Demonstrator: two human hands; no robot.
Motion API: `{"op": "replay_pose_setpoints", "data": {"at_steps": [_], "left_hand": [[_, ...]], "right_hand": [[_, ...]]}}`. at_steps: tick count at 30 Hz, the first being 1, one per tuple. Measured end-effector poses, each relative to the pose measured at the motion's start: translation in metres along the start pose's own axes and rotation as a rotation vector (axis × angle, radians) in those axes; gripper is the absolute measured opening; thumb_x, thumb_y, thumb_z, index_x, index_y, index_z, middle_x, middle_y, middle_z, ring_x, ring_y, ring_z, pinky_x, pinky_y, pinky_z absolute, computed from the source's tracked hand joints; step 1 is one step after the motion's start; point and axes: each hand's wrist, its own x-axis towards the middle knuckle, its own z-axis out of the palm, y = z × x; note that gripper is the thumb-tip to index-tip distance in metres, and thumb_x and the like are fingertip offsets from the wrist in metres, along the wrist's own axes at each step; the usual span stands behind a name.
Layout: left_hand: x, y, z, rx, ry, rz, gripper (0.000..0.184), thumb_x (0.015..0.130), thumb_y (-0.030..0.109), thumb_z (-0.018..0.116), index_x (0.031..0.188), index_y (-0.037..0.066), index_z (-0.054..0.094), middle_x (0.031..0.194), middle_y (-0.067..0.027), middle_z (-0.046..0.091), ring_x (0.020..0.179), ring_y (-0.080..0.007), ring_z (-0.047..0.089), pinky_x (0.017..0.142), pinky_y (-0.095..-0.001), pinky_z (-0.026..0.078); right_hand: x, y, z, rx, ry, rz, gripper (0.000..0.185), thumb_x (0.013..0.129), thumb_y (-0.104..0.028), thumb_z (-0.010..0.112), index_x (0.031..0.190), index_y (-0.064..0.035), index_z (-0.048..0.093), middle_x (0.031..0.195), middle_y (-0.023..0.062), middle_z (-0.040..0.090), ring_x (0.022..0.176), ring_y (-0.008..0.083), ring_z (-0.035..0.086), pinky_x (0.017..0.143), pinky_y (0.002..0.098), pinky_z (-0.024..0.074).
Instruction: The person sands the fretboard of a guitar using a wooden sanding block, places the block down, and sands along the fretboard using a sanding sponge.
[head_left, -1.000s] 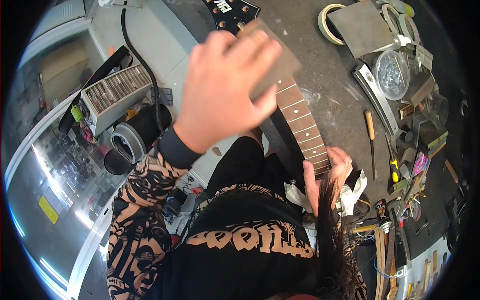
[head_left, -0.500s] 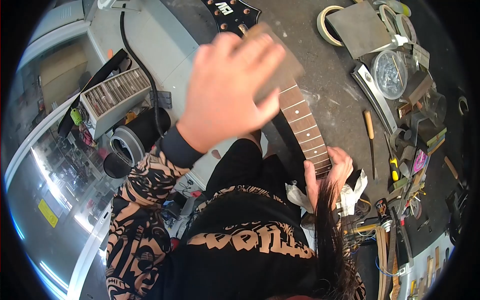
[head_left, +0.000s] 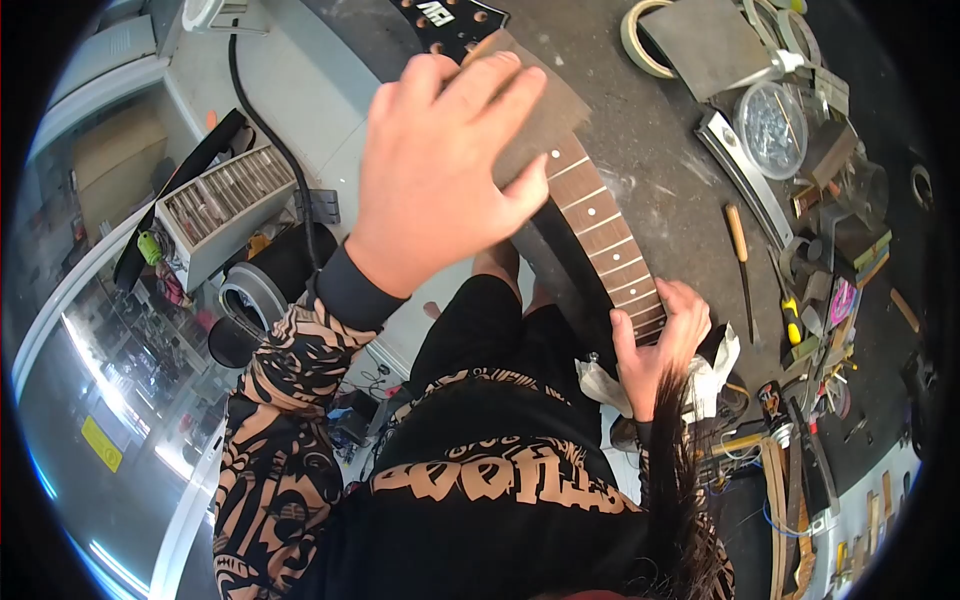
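As I watch remotely, the guitar neck (head_left: 605, 235) slants from upper left to lower right at the bench (head_left: 650, 140) edge, my left hand's (head_left: 435, 165) fingers holding a flat brown sheet (head_left: 562, 98) near its headstock (head_left: 465, 30), my right hand's (head_left: 668, 345) gripping its lower end

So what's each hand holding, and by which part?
Left hand: a brown sheet, fingers spread over its upper face. Right hand: the guitar neck, clasped across its near end.
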Motion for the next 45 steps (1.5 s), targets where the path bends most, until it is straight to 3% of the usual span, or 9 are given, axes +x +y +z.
{"op": "replay_pose_setpoints", "data": {"at_steps": [8,13,18,23,29,33,37,42,45], "left_hand": [[-0.002,0.006,-0.002,0.057,0.01,0.02,0.075,0.081,0.031,0.091,0.154,0.018,0.079,0.149,-0.0068,0.076,0.125,-0.0355,0.065,0.105,-0.0505,0.055],[-0.059,0.101,0.024,-0.19,-0.207,0.197,0.069,0.089,0.037,0.087,0.155,0.019,0.078,0.155,-0.0063,0.073,0.127,-0.0361,0.063,0.107,-0.0515,0.053],[-0.023,0.061,0.021,0.073,0.062,0.063,0.064,0.088,0.033,0.087,0.149,0.018,0.081,0.145,-0.0053,0.077,0.124,-0.037,0.063,0.102,-0.0539,0.055],[-0.101,0.189,0.057,-0.132,-0.14,0.219,0.07,0.086,0.034,0.087,0.154,0.02,0.078,0.143,-0.0038,0.077,0.126,-0.0374,0.064,0.104,-0.0515,0.053],[-0.079,0.146,0.054,0.25,0.052,0.055,0.062,0.088,0.032,0.086,0.149,0.019,0.081,0.141,-0.0045,0.079,0.123,-0.036,0.065,0.102,-0.0528,0.055],[-0.139,0.257,0.075,-0.149,-0.177,0.26,0.068,0.087,0.031,0.084,0.154,0.02,0.078,0.149,-0.0031,0.077,0.127,-0.0346,0.066,0.105,-0.0535,0.052],[-0.09,0.185,0.061,0.182,0.035,0.182,0.058,0.088,0.027,0.085,0.145,0.016,0.083,0.142,-0.0061,0.079,0.121,-0.0356,0.065,0.103,-0.051,0.054],[-0.137,0.276,0.078,-0.082,-0.142,0.298,0.064,0.087,0.03,0.084,0.15,0.017,0.08,0.139,-0.0067,0.078,0.118,-0.0353,0.066,0.101,-0.0503,0.054],[-0.115,0.235,0.071,0.038,-0.099,0.24,0.063,0.087,0.028,0.083,0.15,0.017,0.08,0.137,-0.0067,0.079,0.116,-0.0348,0.067,0.1,-0.0509,0.054]], "right_hand": [[-0.02,0.003,-0.005,-0.025,0.089,-0.006,0.074,0.084,-0.025,0.103,0.148,-0.0082,0.069,0.135,0.0165,0.072,0.126,0.0396,0.067,0.115,0.0544,0.0455],[-0.058,0.016,-0.01,-0.081,0.122,0.06,0.075,0.088,-0.025,0.101,0.153,-0.0093,0.067,0.137,0.0159,0.071,0.127,0.0398,0.065,0.116,0.0541,0.0447],[-0.089,0.038,-0.023,-0.06,0.114,0.076,0.076,0.087,-0.023,0.101,0.154,-0.0107,0.068,0.139,0.0146,0.069,0.129,0.0386,0.063,0.117,0.053,0.0432],[-0.121,0.068,-0.032,-0.045,0.133,0.025,0.077,0.084,-0.022,0.102,0.154,-0.0126,0.071,0.139,0.0124,0.069,0.129,0.0376,0.063,0.116,0.0526,0.0429],[-0.159,0.096,-0.036,-0.039,0.141,0.034,0.08,0.084,-0.02,0.102,0.157,-0.0149,0.07,0.144,0.0111,0.067,0.137,0.0375,0.059,0.121,0.0531,0.0402],[-0.172,0.103,-0.037,-0.001,0.175,0.052,0.081,0.083,-0.019,0.102,0.157,-0.0153,0.071,0.146,0.0111,0.065,0.143,0.0387,0.058,0.125,0.0549,0.0388],[-0.182,0.112,-0.038,0.028,0.196,0.056,0.082,0.082,-0.017,0.103,0.157,-0.0151,0.071,0.147,0.0124,0.065,0.149,0.0413,0.056,0.128,0.0564,0.0386],[-0.189,0.117,-0.034,0.057,0.213,0.07,0.08,0.082,-0.016,0.103,0.155,-0.0147,0.072,0.15,0.0134,0.063,0.15,0.0423,0.057,0.128,0.0568,0.0401],[-0.188,0.117,-0.036,0.062,0.212,0.062,0.08,0.081,-0.017,0.103,0.155,-0.0147,0.072,0.151,0.0135,0.063,0.15,0.0423,0.057,0.128,0.0567,0.0403]]}}
